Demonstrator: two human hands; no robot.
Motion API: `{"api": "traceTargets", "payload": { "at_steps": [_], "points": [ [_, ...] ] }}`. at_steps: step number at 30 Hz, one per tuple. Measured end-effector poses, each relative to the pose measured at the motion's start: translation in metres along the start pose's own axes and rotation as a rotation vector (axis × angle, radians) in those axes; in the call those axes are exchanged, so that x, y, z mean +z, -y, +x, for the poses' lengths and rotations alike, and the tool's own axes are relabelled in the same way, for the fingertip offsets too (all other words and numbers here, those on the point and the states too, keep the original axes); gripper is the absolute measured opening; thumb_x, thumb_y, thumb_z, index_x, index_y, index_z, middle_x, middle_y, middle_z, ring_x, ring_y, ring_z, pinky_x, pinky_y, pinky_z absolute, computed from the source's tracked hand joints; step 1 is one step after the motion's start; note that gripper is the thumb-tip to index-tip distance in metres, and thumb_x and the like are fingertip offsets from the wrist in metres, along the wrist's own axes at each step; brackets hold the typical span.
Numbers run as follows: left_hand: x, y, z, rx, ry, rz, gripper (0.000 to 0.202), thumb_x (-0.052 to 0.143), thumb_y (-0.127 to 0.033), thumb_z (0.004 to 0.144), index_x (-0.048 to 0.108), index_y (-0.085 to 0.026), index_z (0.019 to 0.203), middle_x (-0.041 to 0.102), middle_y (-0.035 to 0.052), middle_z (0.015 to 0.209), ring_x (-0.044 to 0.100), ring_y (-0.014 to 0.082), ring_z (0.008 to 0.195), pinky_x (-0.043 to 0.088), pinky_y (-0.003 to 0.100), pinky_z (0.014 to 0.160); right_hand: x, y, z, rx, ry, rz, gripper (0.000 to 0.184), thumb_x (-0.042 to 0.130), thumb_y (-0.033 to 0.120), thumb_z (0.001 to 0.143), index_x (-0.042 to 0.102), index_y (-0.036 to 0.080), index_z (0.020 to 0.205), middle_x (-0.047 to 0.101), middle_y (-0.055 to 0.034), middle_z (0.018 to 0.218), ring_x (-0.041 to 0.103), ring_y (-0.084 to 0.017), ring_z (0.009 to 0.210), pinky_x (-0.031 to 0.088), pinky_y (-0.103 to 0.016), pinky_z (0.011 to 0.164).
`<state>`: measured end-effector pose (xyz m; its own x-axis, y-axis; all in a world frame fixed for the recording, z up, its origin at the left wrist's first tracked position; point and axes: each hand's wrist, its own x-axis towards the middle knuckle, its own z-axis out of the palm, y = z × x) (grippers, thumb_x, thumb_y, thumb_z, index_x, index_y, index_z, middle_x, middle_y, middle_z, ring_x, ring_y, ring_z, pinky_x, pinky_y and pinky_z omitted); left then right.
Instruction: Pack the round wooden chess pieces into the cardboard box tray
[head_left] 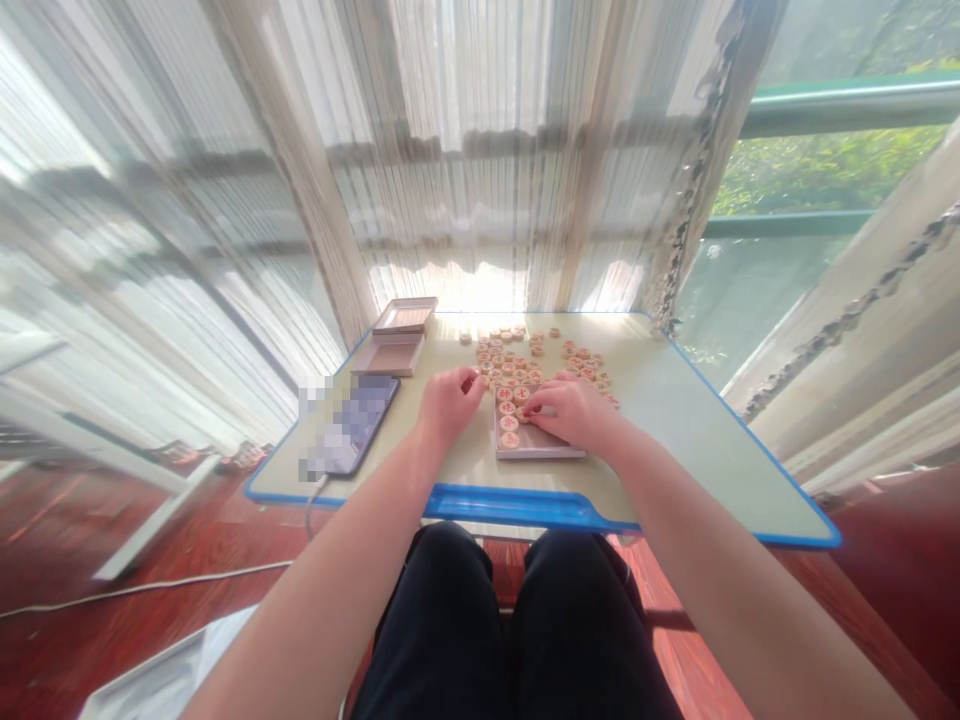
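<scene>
My left hand [448,401] rests on the small table [675,400], its fingers curled in a pinch around a round wooden chess piece [472,377] at the edge of the pile. My right hand [571,411] lies over a flat grey box [536,447], fingertips pinching a piece [523,412] beside a column of pieces [508,418] set in the box. Several loose round wooden chess pieces [529,355] with red and dark marks are scattered on the table beyond both hands.
A phone [358,423] with a cable lies at the table's left. Two more flat boxes [396,336] sit at the back left. Sheer curtains and a window stand behind the table. My knees are under the blue front rim [510,503].
</scene>
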<state>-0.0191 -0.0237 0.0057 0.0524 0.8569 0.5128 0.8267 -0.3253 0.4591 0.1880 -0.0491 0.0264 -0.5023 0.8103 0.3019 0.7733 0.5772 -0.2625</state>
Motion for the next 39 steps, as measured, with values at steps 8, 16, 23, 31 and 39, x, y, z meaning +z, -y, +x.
{"api": "traceTargets", "payload": {
  "at_steps": [8,16,23,31,39],
  "points": [
    [0.002,0.002,0.001,0.015,0.017,0.041,0.027,0.047,-0.034,0.081,0.068,-0.019,0.070,0.066,0.0047,0.064,0.058,0.0165,0.063,0.036,0.027,0.060,-0.002,-0.001,0.000,-0.047,-0.027,0.016,0.015,0.060,0.021,0.078,0.074,0.022,0.073,0.073,-0.0020,0.080,0.059,-0.019,0.078,0.042,-0.033,0.082],
    [0.002,0.003,0.001,0.024,0.011,0.045,0.027,0.048,-0.034,0.081,0.069,-0.020,0.072,0.067,0.0047,0.065,0.058,0.0167,0.063,0.036,0.028,0.060,0.004,-0.004,0.000,-0.033,-0.043,0.009,0.012,0.061,0.024,0.076,0.073,0.022,0.074,0.072,-0.0013,0.080,0.057,-0.020,0.082,0.041,-0.032,0.082],
    [0.002,0.004,0.000,0.025,-0.007,0.045,0.028,0.047,-0.034,0.081,0.069,-0.020,0.071,0.067,0.0050,0.064,0.058,0.0171,0.063,0.036,0.028,0.059,0.003,-0.004,0.000,-0.036,-0.034,0.027,0.012,0.062,0.026,0.077,0.073,0.022,0.074,0.072,-0.0016,0.081,0.056,-0.019,0.081,0.040,-0.032,0.083],
    [0.003,0.004,0.002,0.009,0.011,0.057,0.026,0.048,-0.032,0.080,0.069,-0.020,0.071,0.068,0.0055,0.067,0.060,0.0177,0.065,0.037,0.028,0.060,0.002,-0.004,0.001,-0.061,-0.056,-0.001,0.012,0.061,0.022,0.077,0.072,0.020,0.075,0.070,-0.0049,0.083,0.058,-0.020,0.082,0.040,-0.034,0.085],
    [0.004,0.005,0.004,-0.024,-0.015,0.033,0.022,0.047,-0.029,0.077,0.066,-0.021,0.068,0.066,0.0037,0.063,0.058,0.0175,0.063,0.038,0.028,0.060,-0.005,-0.008,-0.004,0.019,-0.198,0.079,0.014,0.058,0.020,0.073,0.070,0.019,0.080,0.069,-0.0064,0.086,0.058,-0.022,0.085,0.043,-0.035,0.082]
  ]
}}
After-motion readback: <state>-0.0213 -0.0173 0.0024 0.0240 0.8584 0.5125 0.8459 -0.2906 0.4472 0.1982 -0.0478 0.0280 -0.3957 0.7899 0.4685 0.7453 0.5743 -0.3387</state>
